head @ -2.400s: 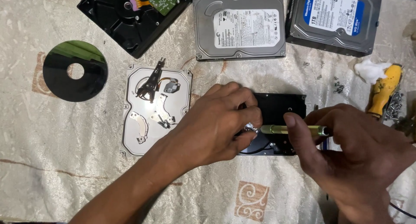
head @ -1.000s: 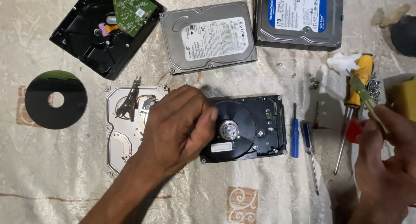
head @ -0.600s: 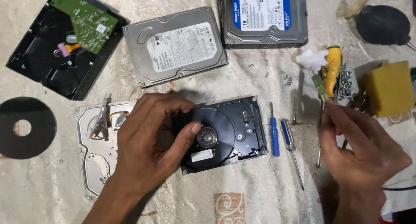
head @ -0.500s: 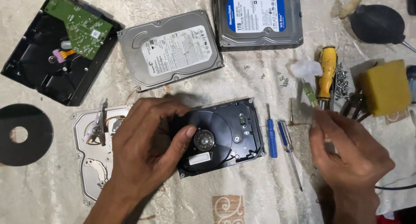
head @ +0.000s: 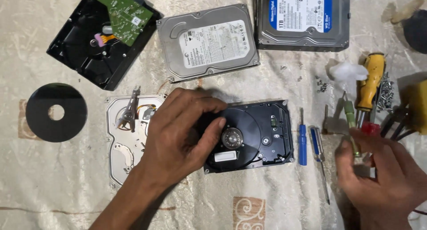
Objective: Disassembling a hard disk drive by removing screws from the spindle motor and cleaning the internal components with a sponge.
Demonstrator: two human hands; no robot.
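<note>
Nearest to us, our right hand (head: 384, 176) curls its fingers around a thin green-handled screwdriver (head: 351, 123), its grip closed on the lower handle while the tip points away over the cream patterned cloth (head: 53, 185) covering the worktop. Our left hand (head: 178, 138) rests on the left end of the opened black hard drive (head: 260, 134), fingers bent over its edge and thumb lying on the dark platter beside the silver spindle hub (head: 232, 138); this grip presses on the drive rather than lifting it. The drive lies flat in the middle of the cloth. Just right of it lie 2 small blue-handled screwdrivers (head: 302, 143), side by side. Left of the hand sits a silver metal drive lid (head: 124, 145), and further left a loose black disc platter (head: 55, 112). Beyond the right hand lie a yellow-handled screwdriver (head: 371, 81), a white cotton wad (head: 349, 71) and scattered small screws (head: 321, 85). Farthest away are 3 more drives: a black opened casing with a green circuit board (head: 102, 34), a grey sealed hard drive (head: 207, 40) and a blue-labelled hard drive (head: 302, 18).
</note>
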